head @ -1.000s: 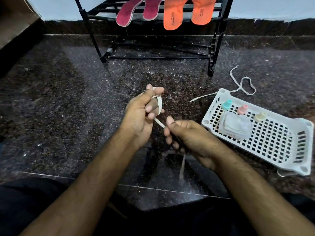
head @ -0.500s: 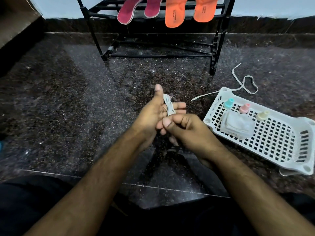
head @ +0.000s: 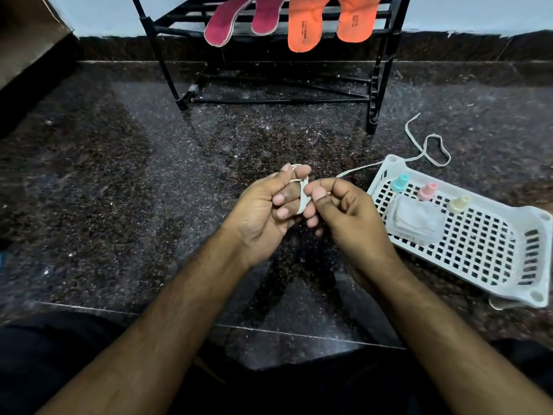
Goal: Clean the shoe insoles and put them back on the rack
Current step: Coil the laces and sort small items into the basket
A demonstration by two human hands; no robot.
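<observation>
Here the left hand (head: 263, 211) has a pale lace (head: 302, 199) looped round its curled fingers (head: 279, 200), apparently as a spool for coiling it; the right hand (head: 347, 217) pinches the free end between thumb and forefinger, just beside the left fingertips, likely to keep the wrap taut; right of the right fingers lies a white basket (head: 508, 283) with three small bottles (head: 426, 191) and a folded cloth (head: 416, 224), kept within reach; a second lace (head: 431, 148) trails beyond its far corner; well beyond both hands the rack (head: 380, 85) already carries the insoles (head: 302, 34), two maroon and two orange.
</observation>
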